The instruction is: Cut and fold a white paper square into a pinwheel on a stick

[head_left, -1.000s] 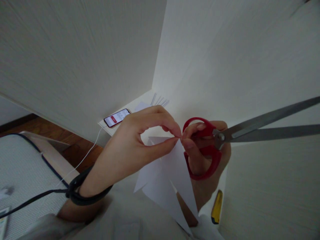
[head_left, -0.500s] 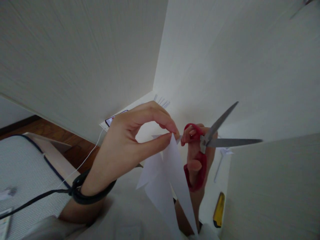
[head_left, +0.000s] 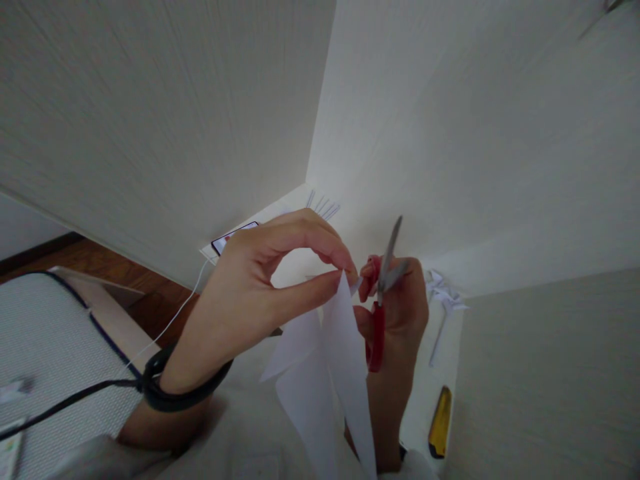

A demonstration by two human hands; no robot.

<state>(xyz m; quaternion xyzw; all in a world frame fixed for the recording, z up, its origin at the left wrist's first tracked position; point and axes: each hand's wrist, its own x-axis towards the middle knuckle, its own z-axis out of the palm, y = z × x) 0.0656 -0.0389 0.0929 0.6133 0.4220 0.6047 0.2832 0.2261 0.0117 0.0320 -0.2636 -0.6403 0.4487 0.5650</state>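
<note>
Between thumb and fingertips, my left hand (head_left: 270,287) pinches the top of a white sheet of paper (head_left: 346,373) that is cut and folded into long pointed flaps. The flaps hang down toward my lap. Just to the right, my right hand (head_left: 403,307) has its fingers in the red handles of a pair of scissors (head_left: 379,333). The grey blades point up and away from the paper, spread a little apart. Some of the right fingers are hidden behind the handles.
A phone (head_left: 225,241) lies at the back left, with a white cable (head_left: 193,291) running from that side. Thin sticks (head_left: 324,205) lie in the corner. White folded paper pieces (head_left: 444,293) and a yellow cutter knife (head_left: 440,423) are on the right. Pale panels rise behind.
My right hand has turned the scissors, so the blades swing from pointing right to pointing up and look closer together. The paper flaps have shifted slightly left.
</note>
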